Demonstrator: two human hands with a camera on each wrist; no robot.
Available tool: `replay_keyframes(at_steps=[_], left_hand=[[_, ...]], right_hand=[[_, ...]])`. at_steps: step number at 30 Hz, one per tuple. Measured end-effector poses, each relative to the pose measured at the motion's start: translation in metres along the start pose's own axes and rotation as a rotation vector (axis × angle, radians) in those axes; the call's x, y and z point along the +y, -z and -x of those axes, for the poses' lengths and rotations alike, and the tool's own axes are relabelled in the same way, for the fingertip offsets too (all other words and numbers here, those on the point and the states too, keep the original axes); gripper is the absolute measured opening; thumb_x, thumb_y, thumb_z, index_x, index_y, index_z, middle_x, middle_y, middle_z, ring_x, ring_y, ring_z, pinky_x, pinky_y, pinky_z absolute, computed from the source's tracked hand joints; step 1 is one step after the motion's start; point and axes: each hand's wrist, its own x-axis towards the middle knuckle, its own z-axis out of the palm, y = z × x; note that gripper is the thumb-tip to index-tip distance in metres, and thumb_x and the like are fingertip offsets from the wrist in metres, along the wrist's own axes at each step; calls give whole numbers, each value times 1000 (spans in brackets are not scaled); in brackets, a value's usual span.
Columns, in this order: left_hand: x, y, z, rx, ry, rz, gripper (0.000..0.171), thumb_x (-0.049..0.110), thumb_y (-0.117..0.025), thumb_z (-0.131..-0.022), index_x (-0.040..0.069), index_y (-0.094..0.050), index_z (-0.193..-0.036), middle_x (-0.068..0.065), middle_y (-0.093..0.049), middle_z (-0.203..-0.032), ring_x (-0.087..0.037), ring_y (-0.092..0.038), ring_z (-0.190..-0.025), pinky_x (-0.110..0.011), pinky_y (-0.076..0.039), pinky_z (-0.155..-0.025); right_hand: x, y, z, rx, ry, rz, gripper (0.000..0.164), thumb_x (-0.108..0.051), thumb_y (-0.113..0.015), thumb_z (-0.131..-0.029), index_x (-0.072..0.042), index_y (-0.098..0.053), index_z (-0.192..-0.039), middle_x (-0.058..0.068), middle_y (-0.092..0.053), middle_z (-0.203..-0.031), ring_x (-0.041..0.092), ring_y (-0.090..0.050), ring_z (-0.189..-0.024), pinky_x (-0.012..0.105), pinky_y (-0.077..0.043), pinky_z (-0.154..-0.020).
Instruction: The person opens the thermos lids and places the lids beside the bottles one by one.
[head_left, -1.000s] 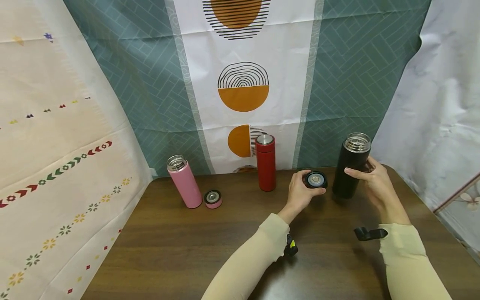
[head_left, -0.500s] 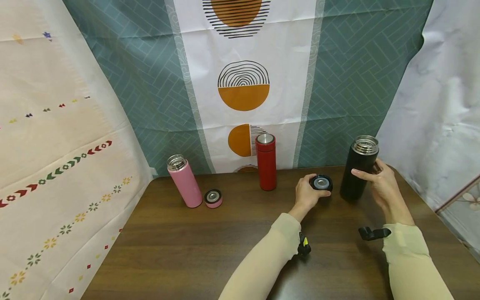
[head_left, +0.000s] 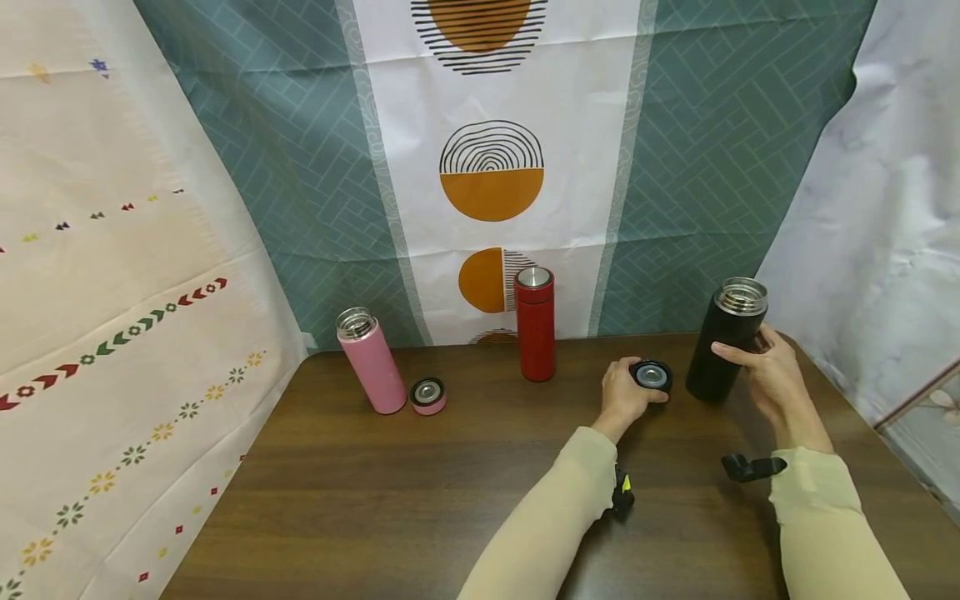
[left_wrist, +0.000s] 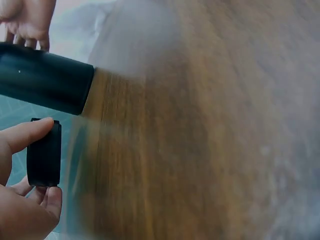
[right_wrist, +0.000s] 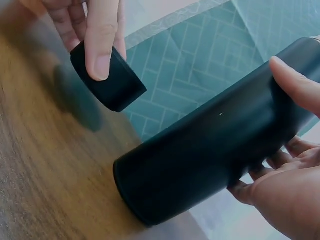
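Note:
My left hand (head_left: 625, 393) pinches a black lid (head_left: 651, 377) by its sides, its inner face turned up, close over the table. In the left wrist view, thumb and fingers grip opposite edges of the lid (left_wrist: 45, 152). My right hand (head_left: 776, 377) holds a black thermos flask (head_left: 723, 350) around its body, with the bare metal mouth at the top. The right wrist view shows the flask (right_wrist: 210, 135) with its base right at the tabletop, and the lid (right_wrist: 110, 77) just to its left.
A red thermos (head_left: 535, 333) with its lid on stands at the back middle of the wooden table (head_left: 375, 500). To the left stands an uncapped pink thermos (head_left: 372, 367), and its pink lid (head_left: 428, 397) lies upturned beside it. Patterned cloths (head_left: 675, 167) hang behind.
Both hands have moved right and slightly toward me, the left with the lid, the right with the flask. Both things have come lower, nearer the tabletop. The grips stay the same.

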Motion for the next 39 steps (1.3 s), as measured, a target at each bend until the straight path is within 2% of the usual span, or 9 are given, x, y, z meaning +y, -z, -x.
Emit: replay_keyframes(at_steps=[3, 8, 13, 19, 23, 26, 32, 36, 39], left_hand=[[-1, -4, -1, 7, 6, -13, 67, 10, -100, -67, 14, -70, -126, -1, -67, -118, -20, -59, -119, -28, -49, -102], [-6, -8, -1, -1, -22, -108, 68, 12, -100, -67, 15, -69, -128, -1, -66, -119, -17, -59, -116, -24, -48, -100], [-7, -10, 0, -27, -65, -171, 72, 15, -99, -70, 15, -66, -134, -1, -64, -122, -17, -58, -115, -24, -48, -98], [-8, -10, -1, -31, -58, -163, 80, 18, -98, -71, 17, -59, -142, -3, -60, -128, -17, -55, -120, -25, -48, -101], [-7, -5, 0, -59, -71, -121, 85, 22, -96, -75, 17, -53, -149, -4, -56, -133, -17, -51, -127, -26, -48, -104], [-5, 4, 1, -90, -89, -45, 82, 24, -92, -81, 15, -50, -151, -4, -53, -137, -18, -50, -128, -29, -49, -104], [-3, 30, 1, -127, -117, 71, 69, 25, -83, -89, 15, -52, -150, -4, -53, -138, -22, -53, -128, -32, -49, -103], [-2, 53, 5, -133, -168, 110, 64, 26, -81, -91, 16, -54, -148, -4, -56, -135, -27, -55, -126, -32, -49, -102], [-1, 73, 9, -135, -210, 151, 61, 25, -79, -93, 14, -55, -147, -7, -57, -135, -25, -56, -125, -35, -50, -104]], right_hand=[[3, 3, 0, -8, 12, -42, 70, 5, -65, -98, -17, -37, -158, -12, -54, -137, 1, -50, -127, 19, -22, -120], [7, 7, 0, -49, -6, -41, 75, 1, -62, -102, -19, -27, -165, -12, -48, -145, -1, -44, -134, 20, -15, -123], [9, 8, 0, -65, -10, -27, 68, 0, -61, -102, -24, -33, -160, -13, -47, -144, 1, -41, -137, 21, -12, -124], [6, 4, -3, -48, -3, 117, 64, -6, -64, -102, -26, -32, -153, -14, -47, -139, 14, -35, -140, 29, -12, -125], [-5, -3, -3, 57, 63, 280, 76, -12, -69, -101, -21, -24, -162, -3, -40, -150, 17, -31, -146, 18, -25, -118], [-19, -11, -2, 162, 116, 380, 84, -16, -70, -100, -20, -19, -166, 4, -32, -158, 18, -29, -149, 10, -32, -108], [-40, -33, 3, 377, 209, 475, 82, -23, -73, -96, -22, -26, -163, 2, -33, -157, 18, -29, -149, 15, -29, -111], [-48, -48, 10, 501, 379, 482, 76, -21, -78, -91, -20, -39, -155, -8, -38, -146, 15, -33, -145, 21, -26, -115], [-53, -62, 15, 514, 536, 489, 72, -16, -80, -88, -15, -46, -151, -9, -41, -142, 14, -36, -141, 23, -24, -117]])
